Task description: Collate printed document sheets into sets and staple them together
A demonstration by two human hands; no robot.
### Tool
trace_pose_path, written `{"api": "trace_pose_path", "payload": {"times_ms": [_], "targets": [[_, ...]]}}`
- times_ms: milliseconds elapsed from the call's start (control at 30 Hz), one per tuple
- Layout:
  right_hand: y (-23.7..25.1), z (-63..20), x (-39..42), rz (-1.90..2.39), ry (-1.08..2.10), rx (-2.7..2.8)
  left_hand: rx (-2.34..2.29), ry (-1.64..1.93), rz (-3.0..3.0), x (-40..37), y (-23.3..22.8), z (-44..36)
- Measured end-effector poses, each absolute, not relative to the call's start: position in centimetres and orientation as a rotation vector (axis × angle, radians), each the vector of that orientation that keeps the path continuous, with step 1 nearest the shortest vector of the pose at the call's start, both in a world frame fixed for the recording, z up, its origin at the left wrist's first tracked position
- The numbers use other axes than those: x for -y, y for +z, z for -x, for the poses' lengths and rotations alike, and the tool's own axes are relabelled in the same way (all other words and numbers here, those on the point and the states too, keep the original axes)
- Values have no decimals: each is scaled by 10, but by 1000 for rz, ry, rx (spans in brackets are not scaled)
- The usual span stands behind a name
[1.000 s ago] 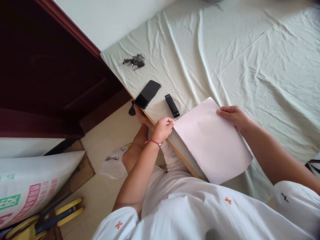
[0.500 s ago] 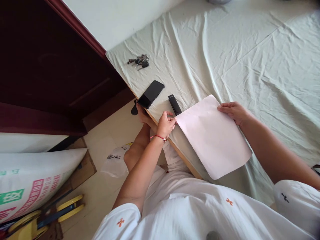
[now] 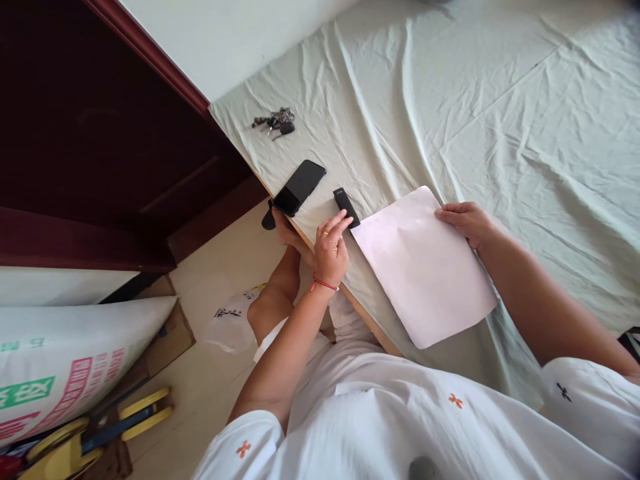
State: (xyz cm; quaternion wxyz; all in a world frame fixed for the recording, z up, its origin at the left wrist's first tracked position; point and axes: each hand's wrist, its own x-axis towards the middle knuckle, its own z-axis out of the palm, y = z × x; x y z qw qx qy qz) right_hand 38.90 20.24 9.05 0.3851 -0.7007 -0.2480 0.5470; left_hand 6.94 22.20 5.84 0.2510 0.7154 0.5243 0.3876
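Note:
A sheet of white paper [image 3: 425, 270] lies at the front edge of the cloth-covered surface. My right hand [image 3: 465, 223] pinches its far right edge between thumb and fingers. The corner on the left meets the near end of a black stapler [image 3: 345, 205]. My left hand [image 3: 333, 250], with a ring and a red string bracelet, is off the paper. Its fingers stretch out over the stapler's near end and seem to touch it, without being wrapped round it.
A black phone [image 3: 300, 187] lies by the surface's edge, with a bunch of keys [image 3: 276, 123] farther back. Wrinkled pale green cloth [image 3: 500, 133] covers the surface. On the floor to the left are a large printed sack [image 3: 75, 360] and a white plastic bag [image 3: 233, 323].
My left hand has let go of the paper's corner and moved up to the stapler, its fingers straightening. My right hand keeps hold of the paper, which has shifted slightly.

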Motion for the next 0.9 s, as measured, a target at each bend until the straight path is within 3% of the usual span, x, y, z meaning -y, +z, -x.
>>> {"api": "trace_pose_path", "payload": {"times_ms": [567,900], "targets": [[87,-384,-202,1827,1326,632,-1367,860,-2260,-231,42,-66],[87,-395,-143,1692,1342,605,-1045,1027,-2132,-232,33,-50]]}}
